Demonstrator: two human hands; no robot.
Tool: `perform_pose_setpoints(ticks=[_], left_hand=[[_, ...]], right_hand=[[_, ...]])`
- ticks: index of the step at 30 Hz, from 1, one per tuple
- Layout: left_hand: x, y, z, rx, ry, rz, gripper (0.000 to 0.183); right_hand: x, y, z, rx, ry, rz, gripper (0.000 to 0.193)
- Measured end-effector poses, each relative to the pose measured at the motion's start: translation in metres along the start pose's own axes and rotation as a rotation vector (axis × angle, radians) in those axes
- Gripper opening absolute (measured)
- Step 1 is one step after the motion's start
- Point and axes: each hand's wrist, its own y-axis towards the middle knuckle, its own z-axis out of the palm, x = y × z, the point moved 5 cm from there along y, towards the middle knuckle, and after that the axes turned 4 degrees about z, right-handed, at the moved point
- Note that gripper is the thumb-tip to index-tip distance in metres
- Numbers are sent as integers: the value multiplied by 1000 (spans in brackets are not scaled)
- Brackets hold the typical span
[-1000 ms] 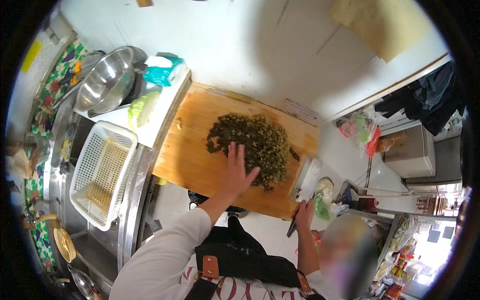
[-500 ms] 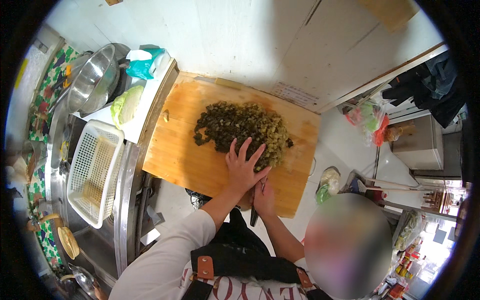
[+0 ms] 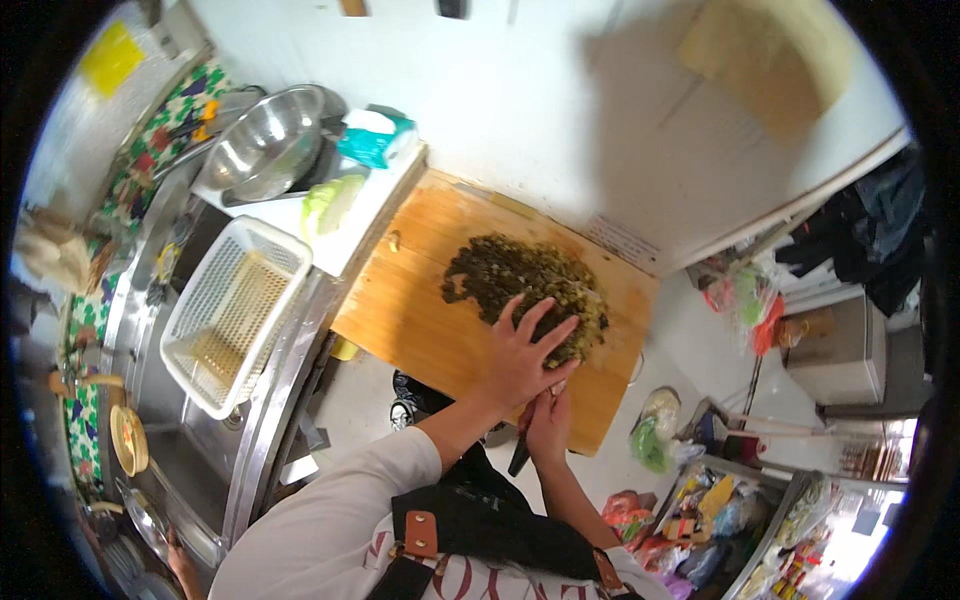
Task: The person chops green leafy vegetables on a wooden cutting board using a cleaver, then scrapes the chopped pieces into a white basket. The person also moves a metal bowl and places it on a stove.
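The likeliest trouble is a cut. The left hand (image 3: 530,345) lies open, palm down and fingers spread, over the near side of the chopped greens (image 3: 510,270), while the right hand (image 3: 547,425) is closed around a dark-handled tool (image 3: 519,456) just beside the left thumb. It is most likely a knife, but its working end is hidden by the hands and the pile, so I cannot tell where any edge lies. If it slipped on the wet-looking pieces, or turned in the grip, the left thumb and fingertips could be caught.

The second risk is spillage. The pile sits right of the middle of the wooden board (image 3: 390,300), near its right edge, with little bare wood there; a hard sideways push could send bits over onto the floor, where a bag of produce (image 3: 652,440) lies beyond that edge.

Along the far edge, the white wall (image 3: 500,110) limits any reach outward. Near the left edge lies a small pale scrap (image 3: 394,240). Past that edge, a white ledge carries a cut cabbage (image 3: 330,207), a tissue pack (image 3: 377,138) and a steel bowl (image 3: 265,145), and a white basket (image 3: 272,312) sits over the sink; none of these blocks the hands.
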Motion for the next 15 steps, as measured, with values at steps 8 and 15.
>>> perform_pose_setpoints(ticks=[8, 15], left_hand=[[18, 15, -84, -174, 0, -17, 52], [91, -2, -208, -388, 278, -127, 61]], right_hand=[[64, -28, 64, 80, -2, -146, 18], [95, -42, 194, 417, -121, -257, 14]])
